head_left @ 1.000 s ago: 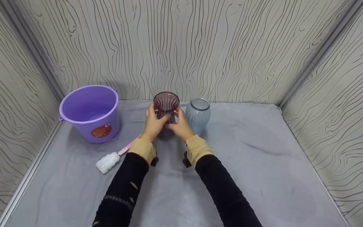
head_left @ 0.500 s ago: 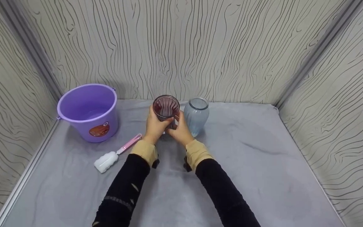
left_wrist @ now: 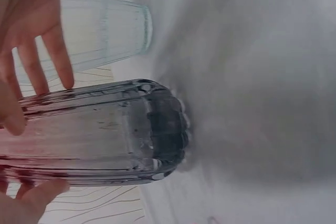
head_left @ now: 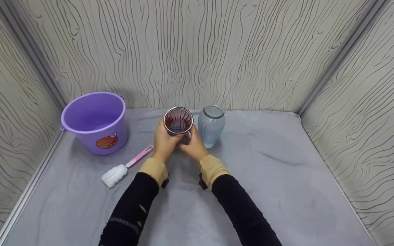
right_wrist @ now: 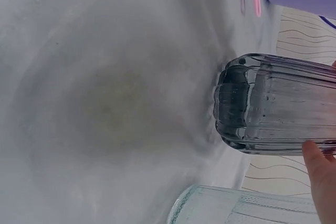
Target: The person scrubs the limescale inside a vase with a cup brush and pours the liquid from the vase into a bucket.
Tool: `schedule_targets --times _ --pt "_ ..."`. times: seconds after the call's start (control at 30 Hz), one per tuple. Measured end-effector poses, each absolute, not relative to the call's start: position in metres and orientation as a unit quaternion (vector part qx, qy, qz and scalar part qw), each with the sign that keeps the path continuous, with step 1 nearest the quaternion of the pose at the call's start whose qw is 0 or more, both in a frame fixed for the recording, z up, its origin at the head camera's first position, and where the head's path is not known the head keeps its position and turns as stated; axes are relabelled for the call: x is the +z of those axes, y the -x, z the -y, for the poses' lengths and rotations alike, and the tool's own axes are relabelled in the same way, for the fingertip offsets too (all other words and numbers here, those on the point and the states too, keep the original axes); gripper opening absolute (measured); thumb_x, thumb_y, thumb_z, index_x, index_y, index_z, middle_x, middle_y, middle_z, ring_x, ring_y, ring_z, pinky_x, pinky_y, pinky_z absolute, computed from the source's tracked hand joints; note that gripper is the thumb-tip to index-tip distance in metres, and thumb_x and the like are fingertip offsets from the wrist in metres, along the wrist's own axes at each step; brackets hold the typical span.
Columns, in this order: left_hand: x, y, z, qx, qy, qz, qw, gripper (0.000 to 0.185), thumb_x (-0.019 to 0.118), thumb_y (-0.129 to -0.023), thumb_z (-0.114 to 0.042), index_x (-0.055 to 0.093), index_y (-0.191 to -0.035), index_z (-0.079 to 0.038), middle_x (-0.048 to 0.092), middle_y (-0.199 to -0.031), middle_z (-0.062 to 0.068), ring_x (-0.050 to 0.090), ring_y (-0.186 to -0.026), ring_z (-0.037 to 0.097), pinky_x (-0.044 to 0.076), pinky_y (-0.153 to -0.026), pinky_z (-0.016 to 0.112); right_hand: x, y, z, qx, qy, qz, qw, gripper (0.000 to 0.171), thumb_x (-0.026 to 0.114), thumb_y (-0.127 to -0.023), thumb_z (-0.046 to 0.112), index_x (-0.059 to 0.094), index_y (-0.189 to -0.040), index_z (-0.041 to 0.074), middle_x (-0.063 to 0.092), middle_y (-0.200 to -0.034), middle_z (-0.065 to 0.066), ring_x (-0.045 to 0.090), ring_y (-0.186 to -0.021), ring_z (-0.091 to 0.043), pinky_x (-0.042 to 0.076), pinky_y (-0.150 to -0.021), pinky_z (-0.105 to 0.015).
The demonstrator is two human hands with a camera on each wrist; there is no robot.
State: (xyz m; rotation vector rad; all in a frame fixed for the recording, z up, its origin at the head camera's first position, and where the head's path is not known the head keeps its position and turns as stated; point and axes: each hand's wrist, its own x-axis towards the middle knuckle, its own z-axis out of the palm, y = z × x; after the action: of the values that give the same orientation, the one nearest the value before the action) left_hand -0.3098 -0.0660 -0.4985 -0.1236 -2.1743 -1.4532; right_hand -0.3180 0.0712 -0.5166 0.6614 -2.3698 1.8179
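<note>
Head view alone shows each hand's grip, left hand (head_left: 164, 143) and right hand (head_left: 191, 147), grasping the purple glass (head_left: 178, 122).

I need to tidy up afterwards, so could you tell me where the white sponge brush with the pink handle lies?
In the head view, the white sponge brush with the pink handle lies on the grey cloth, left of the hands, just in front of the purple plastic bucket.

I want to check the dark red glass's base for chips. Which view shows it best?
The left wrist view: the dark red glass's thick base fills the frame, sharp. The right wrist view also shows it, smaller. The head view shows only its rim above both hands.
</note>
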Motion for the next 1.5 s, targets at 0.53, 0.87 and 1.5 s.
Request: schedule_targets --times 0.53,0.87,1.5 --pt "-0.489 0.278 0.050 -0.537 0.088 0.804 0.242 0.073 0.092 -0.069 -0.007 0.054 -0.130 0.008 0.064 -0.123 0.024 0.063 -0.116 0.037 0.051 -0.099 0.048 -0.523 0.291 -0.085 0.599 -0.216 0.764 0.108 0.089 0.084 -0.074 -0.002 0.035 -0.147 -0.010 0.045 -0.147 -0.029 0.042 -0.139 -0.042 0.031 -0.117 -0.052" --pt "-0.491 0.257 0.038 -0.545 0.117 0.797 0.235 0.074 0.092 -0.067 -0.007 0.055 -0.130 0.006 0.063 -0.122 0.021 0.064 -0.113 0.036 0.054 -0.095 0.046 -0.534 0.272 -0.097 0.583 -0.178 0.782 0.131 0.089 0.088 -0.072 0.002 0.037 -0.145 -0.008 0.052 -0.141 -0.025 0.051 -0.130 -0.038 0.040 -0.111 -0.048" --pt "-0.500 0.236 0.019 -0.576 0.167 0.773 0.208 0.069 0.094 -0.070 -0.025 0.059 -0.124 0.001 0.064 -0.114 0.014 0.063 -0.103 0.027 0.058 -0.085 0.048 -0.546 0.248 -0.133 0.533 -0.182 0.819 0.114 0.083 0.090 -0.074 0.022 0.047 -0.139 -0.003 0.059 -0.133 -0.019 0.058 -0.121 -0.031 0.048 -0.103 -0.046"
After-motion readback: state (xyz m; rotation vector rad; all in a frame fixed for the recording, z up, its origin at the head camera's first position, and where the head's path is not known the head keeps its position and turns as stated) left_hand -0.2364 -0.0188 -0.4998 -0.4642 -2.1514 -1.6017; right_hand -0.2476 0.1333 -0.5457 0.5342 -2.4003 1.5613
